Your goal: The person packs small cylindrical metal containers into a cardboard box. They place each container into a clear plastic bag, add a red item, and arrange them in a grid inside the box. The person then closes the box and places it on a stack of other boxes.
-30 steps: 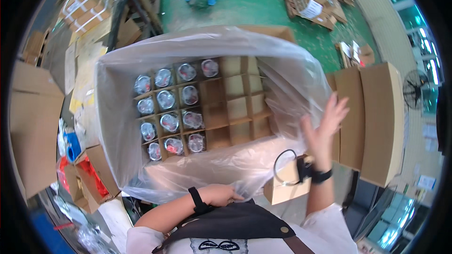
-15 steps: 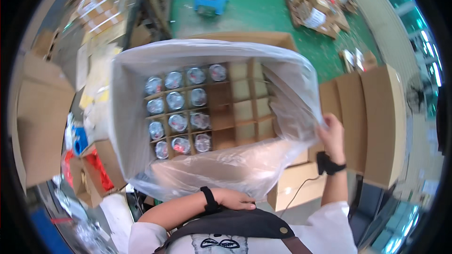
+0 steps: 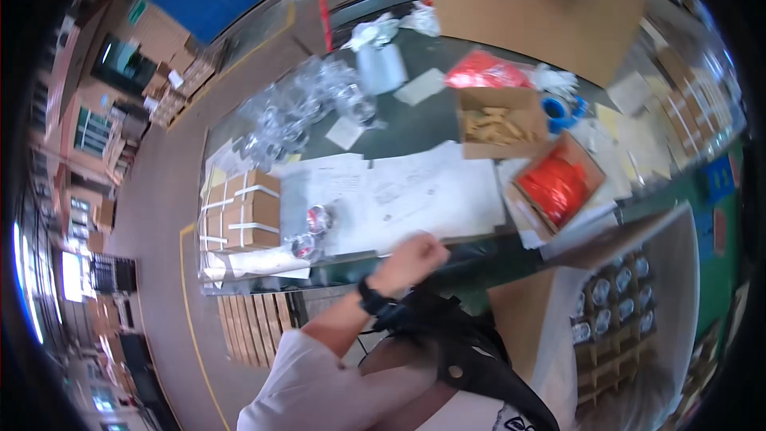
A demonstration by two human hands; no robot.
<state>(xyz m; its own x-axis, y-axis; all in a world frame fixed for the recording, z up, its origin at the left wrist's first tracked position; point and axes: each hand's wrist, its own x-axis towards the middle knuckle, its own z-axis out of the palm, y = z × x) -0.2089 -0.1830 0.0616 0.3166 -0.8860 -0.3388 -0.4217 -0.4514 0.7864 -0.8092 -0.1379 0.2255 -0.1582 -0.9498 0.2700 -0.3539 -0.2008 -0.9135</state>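
Green table (image 3: pixel 403 129), partitioned carton (image 3: pixel 613 365), clear wrapped pieces (image 3: pixel 601 291) inside

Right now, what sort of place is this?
Probably a factory or warehouse packing area: a large, plastic-lined brown cardboard carton with dividers holds clear-wrapped round items, and brown cardboard boxes bound with white straps sit on a long dark-green worktable.

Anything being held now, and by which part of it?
Nothing shows in the blurred left hand; the right hand is out of view, so its hold cannot be told.
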